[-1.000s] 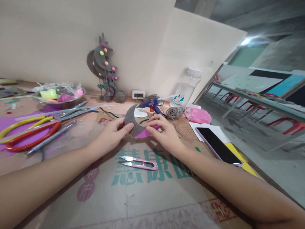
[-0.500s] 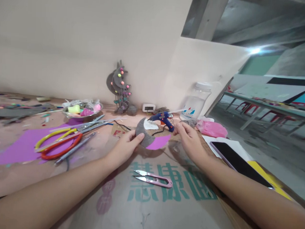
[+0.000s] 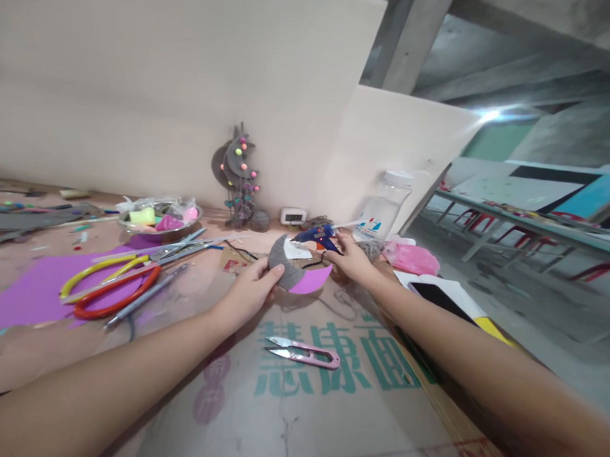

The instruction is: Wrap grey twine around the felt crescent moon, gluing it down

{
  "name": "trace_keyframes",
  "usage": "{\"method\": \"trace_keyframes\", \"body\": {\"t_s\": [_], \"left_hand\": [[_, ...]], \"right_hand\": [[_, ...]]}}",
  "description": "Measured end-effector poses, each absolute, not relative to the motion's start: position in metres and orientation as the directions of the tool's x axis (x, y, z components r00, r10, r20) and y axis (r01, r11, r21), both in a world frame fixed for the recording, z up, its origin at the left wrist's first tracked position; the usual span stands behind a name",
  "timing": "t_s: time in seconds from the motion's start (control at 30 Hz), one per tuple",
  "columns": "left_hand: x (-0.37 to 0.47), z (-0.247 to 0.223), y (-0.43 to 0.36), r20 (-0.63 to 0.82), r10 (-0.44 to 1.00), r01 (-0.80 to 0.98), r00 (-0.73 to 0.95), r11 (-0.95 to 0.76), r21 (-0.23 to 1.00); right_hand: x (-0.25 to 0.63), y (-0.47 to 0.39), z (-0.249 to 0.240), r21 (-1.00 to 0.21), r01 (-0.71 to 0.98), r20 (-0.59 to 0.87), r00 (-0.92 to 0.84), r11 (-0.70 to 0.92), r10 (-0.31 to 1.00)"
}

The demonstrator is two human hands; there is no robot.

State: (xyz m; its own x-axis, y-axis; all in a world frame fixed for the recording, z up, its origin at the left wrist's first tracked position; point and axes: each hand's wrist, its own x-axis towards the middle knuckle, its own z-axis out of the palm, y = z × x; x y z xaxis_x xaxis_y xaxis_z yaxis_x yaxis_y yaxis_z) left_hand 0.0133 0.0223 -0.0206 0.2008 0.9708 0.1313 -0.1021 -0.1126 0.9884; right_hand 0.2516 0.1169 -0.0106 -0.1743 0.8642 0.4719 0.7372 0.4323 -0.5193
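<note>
A crescent [image 3: 284, 266] wound in grey yarn, its right end still bare purple, is pinched between the thumb and fingers of my left hand [image 3: 255, 285]. My right hand [image 3: 354, 258] has its thumb and fingers around the handle end of a blue glue gun [image 3: 319, 237], which rests on the table behind the crescent. A white paper piece [image 3: 297, 249] lies under the gun's nozzle. Closer to me, pink thread snips [image 3: 305, 353] lie on the printed cardboard [image 3: 238, 413], blades pointing left.
Left lie large scissors [image 3: 115, 288], a pen [image 3: 145, 299], purple sheet [image 3: 22, 292] and metal bowl [image 3: 179, 232]. A decorated crescent hanging [image 3: 240, 169] leans on the wall beside a small timer [image 3: 292, 217]. Right stand a water bottle [image 3: 383, 208], pink bag [image 3: 414, 257] and phone [image 3: 442, 302].
My right hand has moved left and forward from beside the glue gun onto its handle. My left hand keeps the crescent in nearly the same place. The view has shifted slightly.
</note>
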Motion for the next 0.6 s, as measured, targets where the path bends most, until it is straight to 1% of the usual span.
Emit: {"method": "trace_keyframes", "body": {"t_s": [0.13, 0.3, 0.4, 0.53, 0.6], "left_hand": [[0.013, -0.02, 0.022, 0.117, 0.972, -0.091, 0.204, -0.1, 0.991], [0.013, -0.019, 0.021, 0.084, 0.977, -0.103, 0.194, -0.065, 0.993], [0.014, -0.018, 0.021, 0.069, 0.981, -0.119, 0.18, -0.048, 0.992], [0.014, -0.016, 0.02, 0.072, 0.986, -0.108, 0.15, -0.056, 0.993], [0.013, -0.014, 0.019, 0.061, 0.989, -0.119, 0.135, -0.045, 0.992]], "right_hand": [[0.246, 0.14, -0.011, -0.485, 0.812, 0.373, -0.144, 0.325, 0.916], [0.239, 0.146, -0.013, -0.471, 0.836, 0.385, -0.091, 0.281, 0.918], [0.235, 0.141, -0.007, -0.507, 0.814, 0.385, -0.081, 0.284, 0.919], [0.233, 0.131, 0.008, -0.601, 0.747, 0.331, -0.09, 0.283, 0.939], [0.235, 0.123, 0.015, -0.64, 0.71, 0.329, -0.094, 0.295, 0.94]]}}
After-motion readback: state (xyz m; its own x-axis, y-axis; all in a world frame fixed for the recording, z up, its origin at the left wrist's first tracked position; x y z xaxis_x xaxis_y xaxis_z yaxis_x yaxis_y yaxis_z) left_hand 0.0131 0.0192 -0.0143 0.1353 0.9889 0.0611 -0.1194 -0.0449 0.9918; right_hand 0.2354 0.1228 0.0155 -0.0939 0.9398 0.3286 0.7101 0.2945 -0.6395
